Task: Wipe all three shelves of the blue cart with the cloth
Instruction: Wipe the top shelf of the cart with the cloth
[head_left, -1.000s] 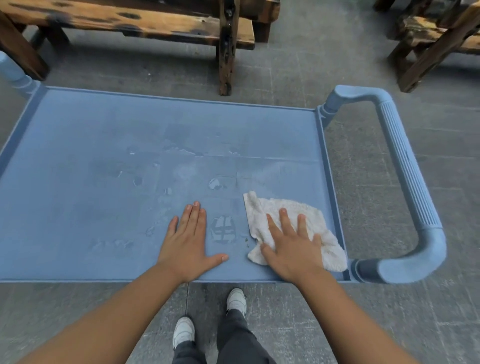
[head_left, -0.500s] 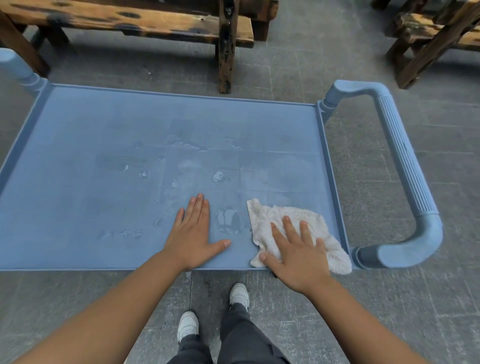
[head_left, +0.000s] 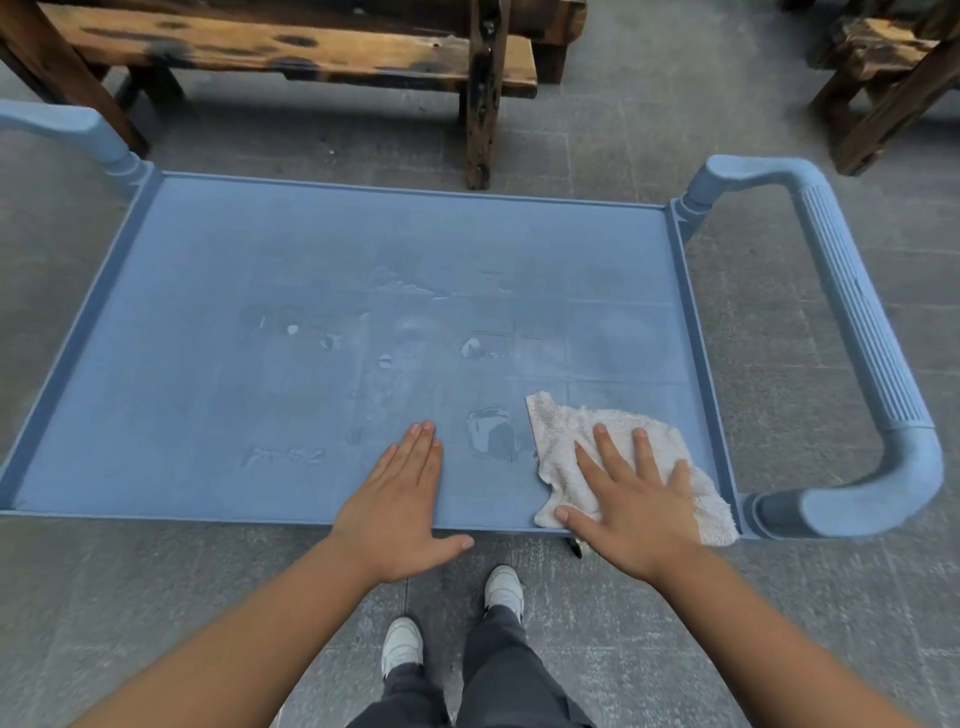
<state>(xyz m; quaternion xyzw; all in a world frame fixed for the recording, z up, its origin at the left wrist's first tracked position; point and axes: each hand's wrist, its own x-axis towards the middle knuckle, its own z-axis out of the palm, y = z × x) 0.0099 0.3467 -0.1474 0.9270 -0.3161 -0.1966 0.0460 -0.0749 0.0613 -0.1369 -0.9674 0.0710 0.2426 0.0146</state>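
The blue cart's top shelf (head_left: 218, 322) fills the middle of the head view, its surface marked with pale stains and dried patches. A white cloth (head_left: 582, 431) lies flat at the shelf's near right corner. My right hand (head_left: 631, 499) presses down on the cloth with straight, spread fingers. My left hand (head_left: 402, 499) rests flat on the bare shelf beside it, near the front edge, with its thumb out past the rim. The lower shelves are hidden beneath the top one.
A ribbed blue handle (head_left: 862, 332) loops off the cart's right end, and another handle post (head_left: 78, 130) rises at the far left. A wooden bench (head_left: 291, 47) stands behind the cart, with more wooden furniture (head_left: 893, 73) at the far right. Grey tiled floor (head_left: 779, 597) surrounds everything.
Both hands and the cloth have slid toward the shelf's front edge; the view has shifted so that the whole cart sits lower and farther back in frame.
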